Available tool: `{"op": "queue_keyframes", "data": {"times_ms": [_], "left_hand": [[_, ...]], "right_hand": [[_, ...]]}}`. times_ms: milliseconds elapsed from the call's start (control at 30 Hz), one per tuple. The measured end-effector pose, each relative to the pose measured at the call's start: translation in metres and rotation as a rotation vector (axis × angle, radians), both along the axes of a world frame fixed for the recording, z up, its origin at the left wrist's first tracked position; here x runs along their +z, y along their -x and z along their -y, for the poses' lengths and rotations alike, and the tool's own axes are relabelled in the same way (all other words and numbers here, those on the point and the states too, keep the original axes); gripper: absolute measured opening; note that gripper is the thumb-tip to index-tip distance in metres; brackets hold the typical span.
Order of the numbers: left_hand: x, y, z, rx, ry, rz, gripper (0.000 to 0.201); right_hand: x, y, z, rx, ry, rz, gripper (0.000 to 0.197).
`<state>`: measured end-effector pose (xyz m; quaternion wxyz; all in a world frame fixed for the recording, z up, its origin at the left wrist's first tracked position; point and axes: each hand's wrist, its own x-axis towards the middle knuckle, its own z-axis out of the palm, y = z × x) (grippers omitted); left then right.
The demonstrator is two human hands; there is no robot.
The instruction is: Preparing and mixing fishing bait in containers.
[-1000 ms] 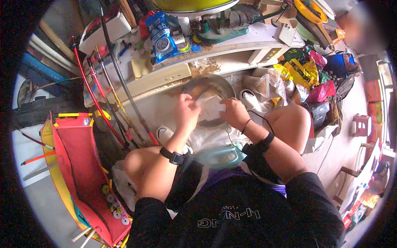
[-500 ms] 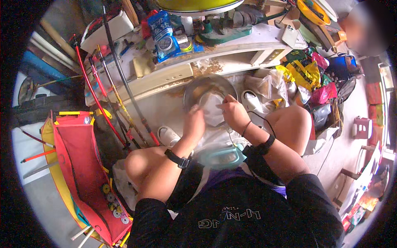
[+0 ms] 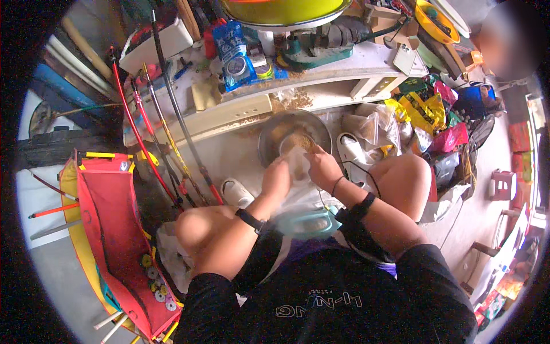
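Between my knees a round metal bowl sits on the floor, with brown grainy stuff showing near its middle. A thin, cloudy plastic bag stretches between my hands over the bowl's near side. My left hand is closed on the bag's left side. My right hand pinches its right side, close to the bowl's rim. Part of the bag is blurred, so I cannot tell what is inside it. Nearer to me lies a pale teal plastic item, partly see-through, its kind unclear.
Several fishing rods lean at the left, beside a red open fabric case. Ahead stands a cluttered white bench with a green vise and a phone. Plastic bags and packets pile up at the right.
The bag has come down and toward me between my hands, and the brown stuff beyond it now shows. Both hands have dropped slightly and stay closed on it.
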<state>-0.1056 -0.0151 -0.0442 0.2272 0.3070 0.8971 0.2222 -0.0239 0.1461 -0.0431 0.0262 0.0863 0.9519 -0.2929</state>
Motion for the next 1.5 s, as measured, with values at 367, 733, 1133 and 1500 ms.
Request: {"op": "queue_keyframes", "data": {"times_ms": [367, 733, 1133, 1500], "left_hand": [[0.0, 0.03, 0.01, 0.132, -0.088, 0.018, 0.041], [-0.023, 0.088, 0.081, 0.774, -0.585, 0.232, 0.035], [0.05, 0.095, 0.11, 0.488, -0.195, 0.073, 0.021], [0.078, 0.055, 0.101, 0.363, 0.019, -0.09, 0.02]], "right_hand": [[0.039, 0.002, 0.002, 0.028, 0.056, -0.266, 0.038], [0.054, -0.006, 0.016, 0.174, 0.184, 0.052, 0.026], [-0.105, -0.031, -0.011, 0.53, -0.131, 0.558, 0.035], [-0.277, -0.077, 0.009, -0.615, 0.423, 0.832, 0.055]]}}
